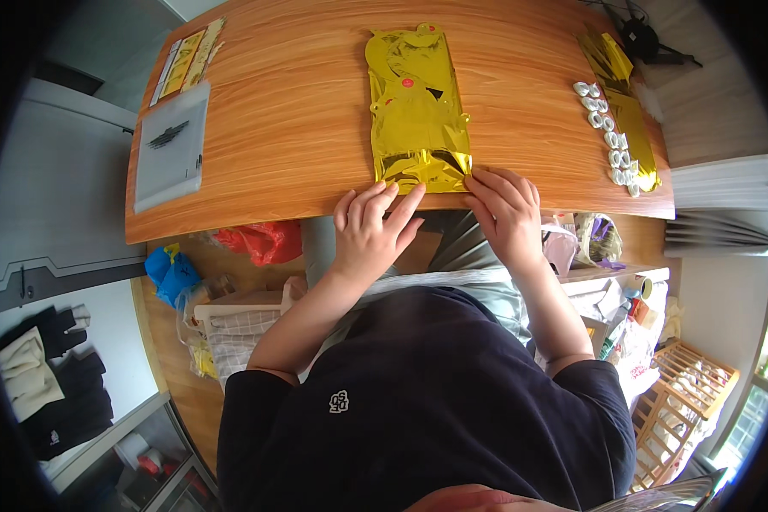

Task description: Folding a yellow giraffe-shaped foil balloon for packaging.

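Observation:
A flat gold foil balloon [418,119], deflated, with scalloped sides and small red marks, lies lengthwise on the wooden table. Its near end is creased and shiny, close to the table's front edge. My left hand [371,218] is at the left part of that end, fingers spread, their tips resting on or just by the foil's edge. At the near right corner, my right hand [505,209] has its thumb and fingers closed on the foil. How tightly it grips cannot be made out.
Several small white rolls [608,128] stand by more gold foil [631,136] along the table's right side. A translucent plastic sleeve [171,154] with thin black pieces lies at left, with flat gold and white strips [185,61] behind. Below hangs a red bag [269,243].

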Demonstrator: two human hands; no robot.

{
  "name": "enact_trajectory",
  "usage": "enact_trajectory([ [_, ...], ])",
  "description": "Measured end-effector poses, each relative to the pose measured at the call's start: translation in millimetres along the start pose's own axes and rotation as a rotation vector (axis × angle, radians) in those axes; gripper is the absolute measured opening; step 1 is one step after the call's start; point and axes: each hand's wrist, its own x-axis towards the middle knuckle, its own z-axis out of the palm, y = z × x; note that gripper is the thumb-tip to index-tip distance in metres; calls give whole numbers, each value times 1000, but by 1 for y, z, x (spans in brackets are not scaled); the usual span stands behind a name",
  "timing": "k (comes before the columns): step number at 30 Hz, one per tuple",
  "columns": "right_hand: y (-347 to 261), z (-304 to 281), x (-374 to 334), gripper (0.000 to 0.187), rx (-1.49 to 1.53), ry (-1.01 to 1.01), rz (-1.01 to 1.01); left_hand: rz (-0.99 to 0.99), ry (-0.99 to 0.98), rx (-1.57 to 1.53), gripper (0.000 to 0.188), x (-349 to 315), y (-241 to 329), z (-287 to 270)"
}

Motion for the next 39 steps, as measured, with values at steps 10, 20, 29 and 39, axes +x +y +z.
enact_trajectory([
  [10,10,-6,-19,31,-70,49,-251,62,6,-225,40,-3,-21,-25],
  [20,12,-4,-30,31,-88,118,-325,297,110,-342,24,-3,-42,-34],
  [29,17,-7,-25,54,-28,85,-398,346,18,-254,71,20,-57,-43],
  [39,-2,-10,36,75,-9,-268,-118,134,-554,-333,107,66,-70,-43],
])
